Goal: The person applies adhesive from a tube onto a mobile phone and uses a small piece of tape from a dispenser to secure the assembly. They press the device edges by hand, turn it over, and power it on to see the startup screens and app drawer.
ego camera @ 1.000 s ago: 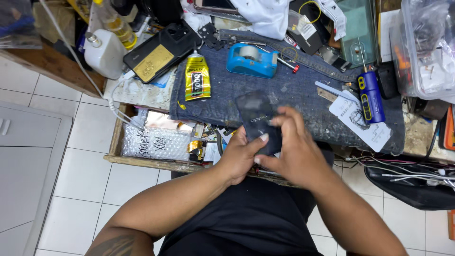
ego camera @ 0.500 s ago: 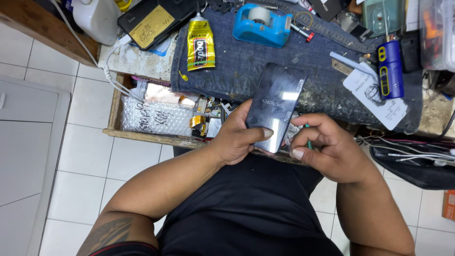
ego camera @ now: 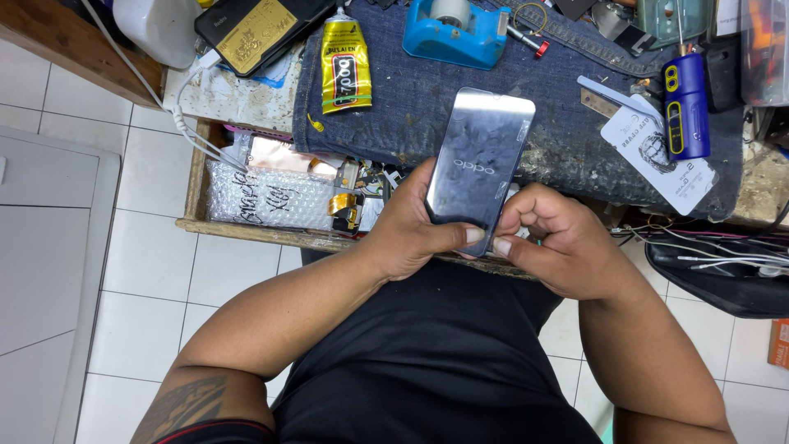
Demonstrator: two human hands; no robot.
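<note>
A dark, glossy phone back cover (ego camera: pixel 481 160) is held upright-tilted over the edge of a denim-covered bench (ego camera: pixel 411 107). My left hand (ego camera: pixel 407 226) grips its lower left side, thumb across the bottom edge. My right hand (ego camera: pixel 555 238) pinches the lower right corner with fingertips close to the left thumb. The cover's lower end is hidden by my fingers.
On the bench lie a yellow glue tube (ego camera: pixel 343 66), a blue tape dispenser (ego camera: pixel 452 31), a blue cylindrical tool (ego camera: pixel 685 103) and white cards (ego camera: pixel 657 152). An open wooden drawer (ego camera: pixel 197 218) holds bubble wrap (ego camera: pixel 267 197) and small parts. White cables (ego camera: pixel 723 255) run at right.
The view has shifted and the phone cover has come out from under my hands, tilted up into full view. My right hand moved from on top of it to its lower right corner.
</note>
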